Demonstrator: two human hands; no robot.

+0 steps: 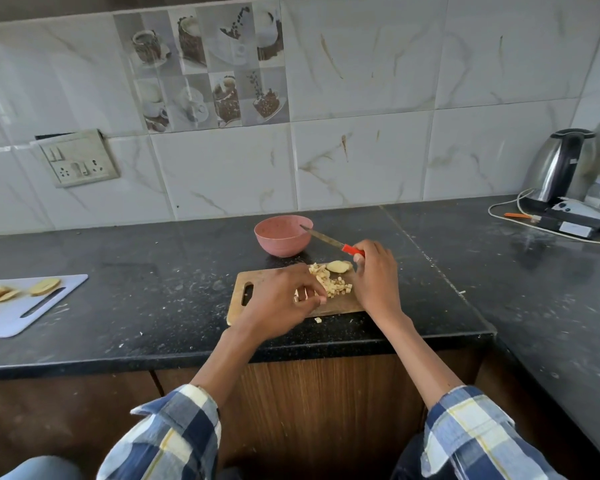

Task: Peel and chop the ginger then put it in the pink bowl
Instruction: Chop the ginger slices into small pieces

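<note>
Two hands were busy over the small wooden chopping board (257, 289): right hand (374, 271) wrapped around the red-handled knife (333, 241), left hand (284, 296) with its grip pinching diced pale ginger bits (336, 285). One peeled chunk (338, 266) looked uncut, so chopping wasn't done. Next I'd guess finishing that, then scooping into the round pink bowl (283, 235) behind. Speckled black stone desk (153, 271), marbled white tiles.

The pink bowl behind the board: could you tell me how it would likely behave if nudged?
The pink bowl looks empty and thin-walled, so it is probably light. On the smooth dark counter it would likely slide rather than tip, given its wide, low shape.
</note>
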